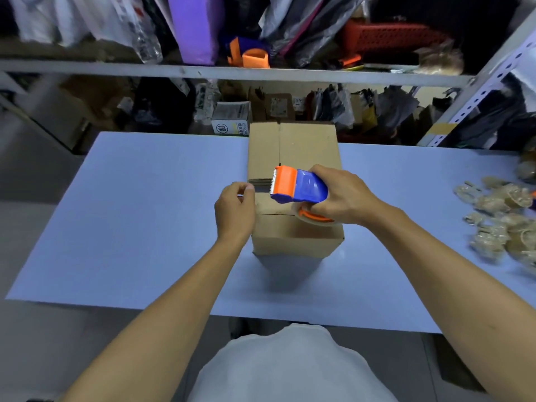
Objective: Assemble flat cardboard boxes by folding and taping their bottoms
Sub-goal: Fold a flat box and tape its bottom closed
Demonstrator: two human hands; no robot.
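Observation:
A brown cardboard box [293, 149] stands on the blue table [139, 216], its folded flaps facing up. My right hand [342, 195] grips a blue and orange tape dispenser [298, 185] above the box, with its toothed cutter pointing left. A roll of clear tape [314, 218] sits under the dispenser. My left hand [236, 207] is at the box's left edge and pinches the loose end of the clear tape just left of the cutter. The tape strip itself is hard to make out.
A heap of crumpled tape wads [499, 219] lies at the table's right edge. Behind the table runs a metal shelf [232, 71] crammed with bags, small boxes, a red basket [391, 36] and another blue and orange dispenser [249, 53].

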